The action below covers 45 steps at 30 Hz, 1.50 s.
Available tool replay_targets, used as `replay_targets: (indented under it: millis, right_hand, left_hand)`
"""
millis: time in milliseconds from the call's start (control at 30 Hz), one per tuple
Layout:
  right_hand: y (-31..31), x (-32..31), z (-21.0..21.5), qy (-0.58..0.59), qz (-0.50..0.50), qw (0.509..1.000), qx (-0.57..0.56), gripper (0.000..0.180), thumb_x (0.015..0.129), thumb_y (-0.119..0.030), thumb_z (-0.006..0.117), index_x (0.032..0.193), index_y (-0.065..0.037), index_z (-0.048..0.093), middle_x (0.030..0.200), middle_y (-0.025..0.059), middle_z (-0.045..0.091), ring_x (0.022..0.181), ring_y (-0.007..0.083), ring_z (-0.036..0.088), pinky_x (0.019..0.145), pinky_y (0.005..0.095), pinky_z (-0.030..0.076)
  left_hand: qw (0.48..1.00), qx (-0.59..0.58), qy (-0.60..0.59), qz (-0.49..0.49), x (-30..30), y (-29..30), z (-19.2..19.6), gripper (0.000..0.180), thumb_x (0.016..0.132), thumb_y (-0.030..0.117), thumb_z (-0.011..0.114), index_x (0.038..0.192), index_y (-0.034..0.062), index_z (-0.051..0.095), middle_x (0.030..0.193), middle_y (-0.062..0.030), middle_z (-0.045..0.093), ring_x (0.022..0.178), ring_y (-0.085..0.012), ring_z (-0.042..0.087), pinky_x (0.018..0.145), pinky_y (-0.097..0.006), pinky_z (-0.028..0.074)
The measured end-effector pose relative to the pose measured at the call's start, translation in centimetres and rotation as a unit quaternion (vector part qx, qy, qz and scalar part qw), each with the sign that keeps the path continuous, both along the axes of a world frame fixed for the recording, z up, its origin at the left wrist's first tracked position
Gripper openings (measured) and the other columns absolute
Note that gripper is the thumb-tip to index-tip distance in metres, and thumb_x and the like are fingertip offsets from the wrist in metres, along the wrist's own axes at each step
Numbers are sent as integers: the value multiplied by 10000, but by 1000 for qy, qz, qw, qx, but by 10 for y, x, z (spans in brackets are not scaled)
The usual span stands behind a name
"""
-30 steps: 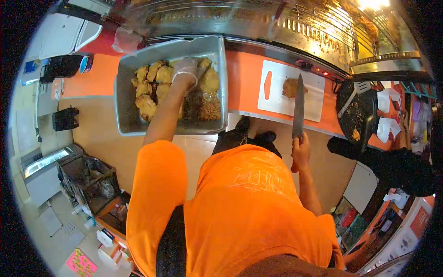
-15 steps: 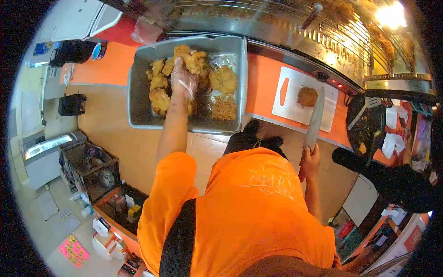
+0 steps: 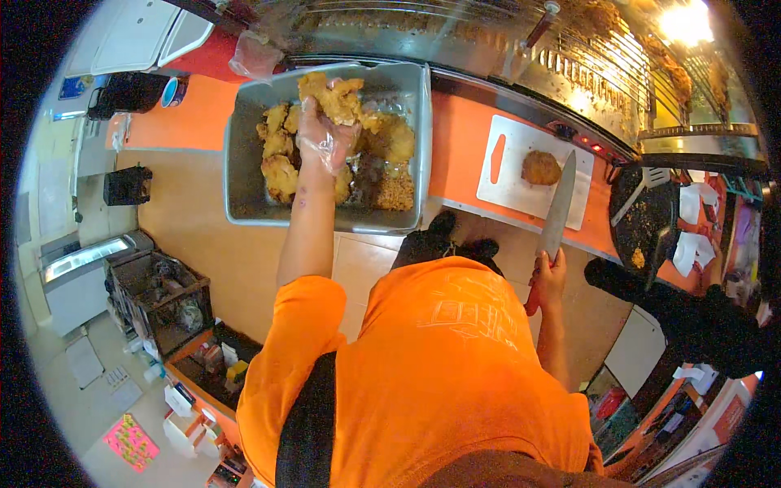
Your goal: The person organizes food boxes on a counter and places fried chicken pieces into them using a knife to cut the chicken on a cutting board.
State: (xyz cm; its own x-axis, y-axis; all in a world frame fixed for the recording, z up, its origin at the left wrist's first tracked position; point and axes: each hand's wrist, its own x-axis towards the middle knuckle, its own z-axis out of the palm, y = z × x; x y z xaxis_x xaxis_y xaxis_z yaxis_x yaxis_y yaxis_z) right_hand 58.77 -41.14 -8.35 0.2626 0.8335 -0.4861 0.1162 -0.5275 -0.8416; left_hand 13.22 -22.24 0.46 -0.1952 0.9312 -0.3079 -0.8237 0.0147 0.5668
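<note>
My left hand (image 3: 321,138), in a clear plastic glove, grips a piece of fried chicken (image 3: 332,96) lifted above a grey metal tray (image 3: 244,175) that holds several more breaded pieces and crumbs. My right hand (image 3: 550,281) holds a large knife (image 3: 560,207) by its red handle, blade pointing away over the counter edge. The blade's tip reaches a white cutting board (image 3: 508,167), where one round fried piece (image 3: 541,167) lies.
The orange counter (image 3: 460,138) runs under tray and board. Behind it stands a steel warming rack (image 3: 602,65) under a bright lamp. A black tray (image 3: 643,220) with crumbs and white papers lies at the right. Shelves with clutter stand low at the left.
My left hand has closed on a chicken piece and raised it out of the tray. The knife in my right hand has shifted toward the cutting board.
</note>
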Motion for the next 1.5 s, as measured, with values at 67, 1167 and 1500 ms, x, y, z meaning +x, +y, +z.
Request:
replay_targets:
  millis: [67,1167,1500]
  right_hand:
    - [0,-1,1,-4,4,1000,-6,148,968,-200,539,1039,-81,489,650,-9,472,456,79,438,400,250,406]
    - [-15,22,1,-48,31,997,-54,134,969,-180,544,1024,-73,486,646,-4,475,451,86,451,385,253,402]
    - [-27,25,20,42,-56,996,-54,132,957,-200,573,1004,-103,497,636,-34,467,461,76,428,394,254,382]
  left_hand:
    - [999,-32,4,24,-2,-5,-2,424,1024,416,316,1227,112,531,1196,-66,612,1137,-283,560,973,-480,439]
    - [730,-169,661,-53,-199,34,-76,443,929,397,559,1191,43,603,1064,-207,666,1022,-395,618,860,-417,492]
    - [989,72,-98,-80,-35,-73,50,570,881,369,652,1343,82,480,1318,-164,529,1195,-374,508,894,-533,515]
